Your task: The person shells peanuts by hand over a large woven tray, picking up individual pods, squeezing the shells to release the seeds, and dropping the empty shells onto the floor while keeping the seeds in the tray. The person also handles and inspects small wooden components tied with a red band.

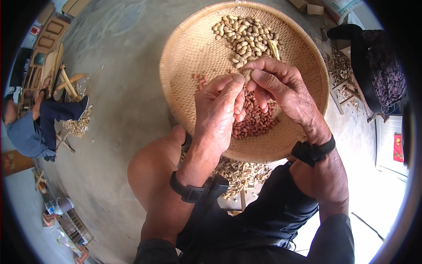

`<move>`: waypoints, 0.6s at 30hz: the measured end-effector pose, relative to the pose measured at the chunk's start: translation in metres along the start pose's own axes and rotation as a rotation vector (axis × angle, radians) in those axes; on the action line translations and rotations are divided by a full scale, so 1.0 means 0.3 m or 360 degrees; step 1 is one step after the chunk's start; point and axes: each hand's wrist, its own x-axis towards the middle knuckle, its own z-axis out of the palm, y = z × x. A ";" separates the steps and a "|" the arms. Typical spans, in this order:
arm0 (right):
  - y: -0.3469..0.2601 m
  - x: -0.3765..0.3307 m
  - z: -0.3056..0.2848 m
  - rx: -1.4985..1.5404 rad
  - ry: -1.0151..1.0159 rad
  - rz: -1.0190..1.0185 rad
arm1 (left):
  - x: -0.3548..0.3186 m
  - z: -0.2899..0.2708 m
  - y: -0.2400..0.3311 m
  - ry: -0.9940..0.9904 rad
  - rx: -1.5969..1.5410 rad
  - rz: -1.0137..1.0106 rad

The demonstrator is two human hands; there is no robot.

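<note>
At the far left we see a person in dark clothes (28,136) seated by a wooden cabinet (52,35), one shoe (83,107) just above a heap of peanut shells (78,126) on the concrete floor (116,110). Below them, near the picture's edge, we find a bucket (65,204).

Moving right, we come to a bare knee (151,165), then a round woven basket (189,53) that fills the upper middle. A few loose red kernels (201,80) lie toward its left side. Over it is the left hand (215,108), with a black band (191,192) at the wrist; its thumb and forefinger press together at the tips against what looks like a peanut (247,78), and its other fingers curl loosely below.

That peanut sits between the two hands, above the basket. Behind it we see a pile of unshelled peanuts (248,42); nearer us, partly under the hands, is a bed of shelled kernels (255,119). The right hand (283,86) pinches the peanut between thumb and forefinger, its remaining fingers bent beneath.

At the far right we notice more shells (338,66) and a dark patterned cloth (387,75).
</note>
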 end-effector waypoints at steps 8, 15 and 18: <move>-0.009 -0.014 0.008 -0.0012 -0.0039 0.0041 | -0.002 -0.007 0.001 -0.0007 -0.0053 -0.0002; 0.016 -0.017 0.010 0.0031 -0.0045 -0.0107 | -0.005 -0.018 -0.004 -0.0118 -0.0078 0.0039; 0.010 -0.021 0.007 -0.0047 -0.0080 -0.0156 | -0.007 -0.029 -0.011 -0.0212 -0.0099 0.0041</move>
